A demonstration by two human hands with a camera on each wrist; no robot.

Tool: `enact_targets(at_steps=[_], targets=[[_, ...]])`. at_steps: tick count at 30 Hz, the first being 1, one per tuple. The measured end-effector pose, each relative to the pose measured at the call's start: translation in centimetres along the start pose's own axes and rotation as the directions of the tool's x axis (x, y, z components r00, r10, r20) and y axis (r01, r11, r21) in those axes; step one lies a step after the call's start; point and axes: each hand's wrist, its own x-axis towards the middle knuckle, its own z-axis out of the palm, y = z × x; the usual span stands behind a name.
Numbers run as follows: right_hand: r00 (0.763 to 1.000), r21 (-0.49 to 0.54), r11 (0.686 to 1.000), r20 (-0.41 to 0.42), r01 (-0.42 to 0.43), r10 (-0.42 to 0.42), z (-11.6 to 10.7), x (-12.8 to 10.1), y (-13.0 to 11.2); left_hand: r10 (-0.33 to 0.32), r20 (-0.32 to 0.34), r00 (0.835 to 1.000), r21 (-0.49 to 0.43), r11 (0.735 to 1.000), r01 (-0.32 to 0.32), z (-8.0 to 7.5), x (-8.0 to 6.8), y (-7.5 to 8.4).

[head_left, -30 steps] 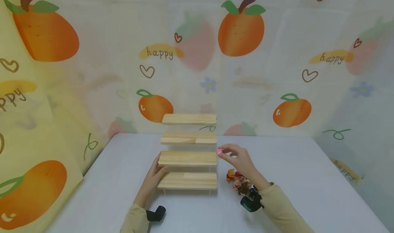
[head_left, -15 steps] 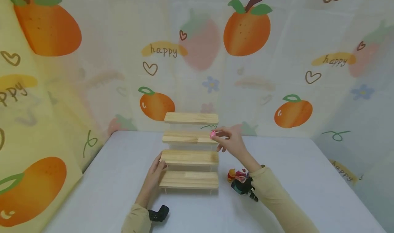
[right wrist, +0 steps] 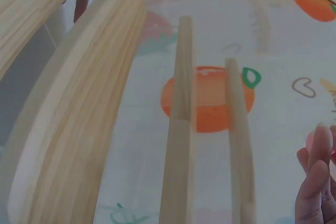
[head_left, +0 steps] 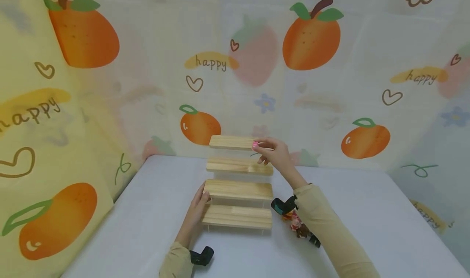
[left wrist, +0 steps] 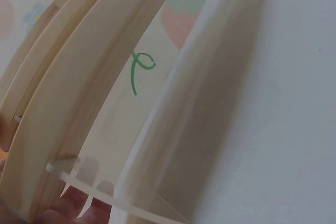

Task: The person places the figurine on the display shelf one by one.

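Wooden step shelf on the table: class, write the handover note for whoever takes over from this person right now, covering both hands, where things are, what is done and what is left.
Left hand: rests against the left end of the wooden step shelf, steadying it.
Right hand: pinches a small pink figure at the right end of the top step; its grip is not released.
Other small figures lie in a cluster on the table, right of the bottom step.
Done: no figure shows set on any step.
Left: judging by this, set the pink one down, then likely the rest.
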Motion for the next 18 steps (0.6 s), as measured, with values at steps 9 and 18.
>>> enact_targets(at_steps=[9, 18], targets=[[0.991, 0.073, 0.990, -0.054, -0.121, 0.125, 3.0, 3.3, 0.5, -0.015, -0.021, 1.000, 0.053, 0.998, 0.016, -0.4, 0.2, -0.1], [0.981, 0.202, 0.963, -0.037, -0.178, 0.189, 6.4, 5.0, 1.0, 0.068, -0.044, 0.997, 0.010, 0.998, -0.067, 0.2, 0.1, -0.5]])
